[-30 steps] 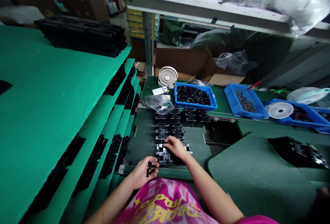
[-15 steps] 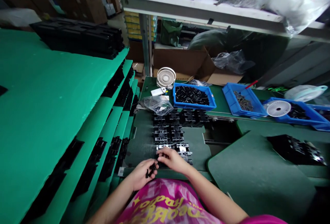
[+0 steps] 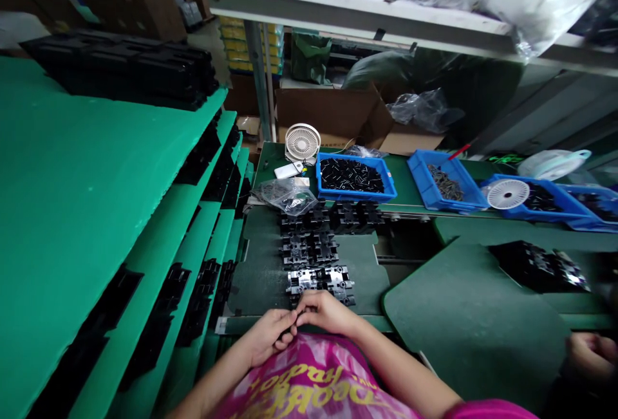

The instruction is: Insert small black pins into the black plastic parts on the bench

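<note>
My left hand [image 3: 271, 336] is closed just above my shirt at the table's front edge; what it holds is mostly hidden by the fingers. My right hand [image 3: 322, 311] touches it at the fingertips, its fingers pinched together, and anything between them is too small to make out. Just beyond my hands lies a row of shiny black plastic parts [image 3: 321, 280] on the green board [image 3: 261, 277]. Behind it are more black parts [image 3: 309, 248] and a longer back row [image 3: 355, 215].
Green shelves [image 3: 111, 148] with black parts rise at the left. Blue trays [image 3: 357, 197] of small pieces, a white fan [image 3: 302, 143] and a plastic bag [image 3: 290, 197] stand behind. At the right are a green board [image 3: 473, 316] and another person's hand [image 3: 591, 354].
My right hand has moved back from the front row of parts to meet my left hand. Black pieces seen in my left hand are now covered. Another person's hand has appeared at the right.
</note>
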Tool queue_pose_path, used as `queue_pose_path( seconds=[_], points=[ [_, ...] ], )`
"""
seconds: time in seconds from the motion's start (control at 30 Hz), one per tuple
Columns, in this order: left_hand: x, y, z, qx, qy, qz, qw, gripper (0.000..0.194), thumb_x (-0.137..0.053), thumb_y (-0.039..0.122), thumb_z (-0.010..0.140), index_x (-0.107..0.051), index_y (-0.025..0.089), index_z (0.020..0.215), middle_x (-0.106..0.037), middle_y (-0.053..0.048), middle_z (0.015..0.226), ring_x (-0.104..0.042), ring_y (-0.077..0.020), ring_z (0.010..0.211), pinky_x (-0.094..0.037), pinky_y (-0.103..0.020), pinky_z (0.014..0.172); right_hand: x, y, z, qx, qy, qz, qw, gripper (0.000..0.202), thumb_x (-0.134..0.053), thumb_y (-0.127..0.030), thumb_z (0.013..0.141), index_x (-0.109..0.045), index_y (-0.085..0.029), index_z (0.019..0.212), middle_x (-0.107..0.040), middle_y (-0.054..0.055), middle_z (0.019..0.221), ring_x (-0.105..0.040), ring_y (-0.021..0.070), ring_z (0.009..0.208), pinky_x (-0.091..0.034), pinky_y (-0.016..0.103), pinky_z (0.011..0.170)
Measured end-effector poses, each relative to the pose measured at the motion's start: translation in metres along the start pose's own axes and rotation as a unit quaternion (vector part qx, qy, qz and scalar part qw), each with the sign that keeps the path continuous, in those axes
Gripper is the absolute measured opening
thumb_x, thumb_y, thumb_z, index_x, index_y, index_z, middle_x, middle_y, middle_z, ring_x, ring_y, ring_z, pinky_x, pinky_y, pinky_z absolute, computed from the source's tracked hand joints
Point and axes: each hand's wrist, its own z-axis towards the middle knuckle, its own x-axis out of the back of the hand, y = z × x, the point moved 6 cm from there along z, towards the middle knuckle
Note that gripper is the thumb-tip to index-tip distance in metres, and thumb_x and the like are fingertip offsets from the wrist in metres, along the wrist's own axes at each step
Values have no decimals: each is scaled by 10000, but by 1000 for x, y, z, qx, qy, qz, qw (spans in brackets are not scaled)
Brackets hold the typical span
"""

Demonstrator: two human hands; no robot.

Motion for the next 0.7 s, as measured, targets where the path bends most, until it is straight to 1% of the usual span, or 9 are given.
queue_pose_path(
  seconds=[0.07,0.13,0.2,0.27,0.33,0.43,0.57,0.63,0.7],
  points=[
    [7,1,4,-10,32,20,999,467,-654,563,684,-603,126,844,-509,34,634,-339,-25,431,-112,-187,401,31,10,0,-8,50,-29,998,239,-574,-400,856,-691,-205,927,-666,25,863,-614,154,804,-472,260,752],
    [18,2,10,-24,82,43,995,487,-658,544,682,-597,127,926,-506,46,592,-351,-35,414,-122,-186,386,73,25,-1,-34,133,-93,986,224,-514,-336,893,-673,-204,978,-672,41,945,-613,170,891,-455,287,828],
    [30,1,17,-40,141,64,987,528,-645,518,701,-548,129,1046,-494,68,533,-342,-46,384,-125,-186,369,111,41,-3,-69,197,-161,965,224,-483,-286,893,-642,-181,1010,-663,59,944,-608,177,869,-454,294,798],
    [38,-1,23,-51,186,79,978,597,-623,484,731,-460,126,1180,-474,94,483,-324,-54,353,-137,-187,358,134,53,-2,-93,215,-200,951,197,-491,-263,870,-615,-159,982,-648,51,844,-593,171,746,-446,276,691],
    [40,-4,29,-54,201,91,974,647,-621,452,743,-406,108,1248,-469,103,455,-324,-59,330,-147,-191,350,140,60,3,-98,204,-213,951,131,-512,-235,843,-600,-160,904,-617,21,741,-556,154,643,-410,252,614],
    [35,-9,36,-48,193,105,974,653,-640,438,732,-428,90,1243,-491,92,449,-348,-60,316,-157,-195,342,131,66,16,-97,165,-231,954,49,-544,-155,794,-587,-171,776,-577,-9,656,-526,135,590,-369,230,584],
    [30,-14,39,-36,178,121,976,663,-640,452,728,-438,81,1239,-506,84,455,-356,-60,314,-157,-192,328,122,63,26,-104,140,-255,951,28,-572,-140,794,-592,-156,807,-593,26,731,-554,158,671,-393,248,637],
    [30,-15,38,-34,172,127,976,674,-620,463,741,-420,81,1258,-503,87,460,-351,-58,320,-166,-189,327,119,53,21,-100,143,-265,948,168,-642,-228,787,-588,-155,928,-603,70,889,-567,193,819,-419,283,735],
    [31,-16,38,-33,164,132,977,711,-599,480,751,-376,87,1300,-502,91,473,-346,-55,325,-177,-186,331,106,38,12,-64,118,-281,950,382,-697,-374,750,-563,-172,1046,-575,96,1018,-538,226,951,-415,329,834]
  ],
)
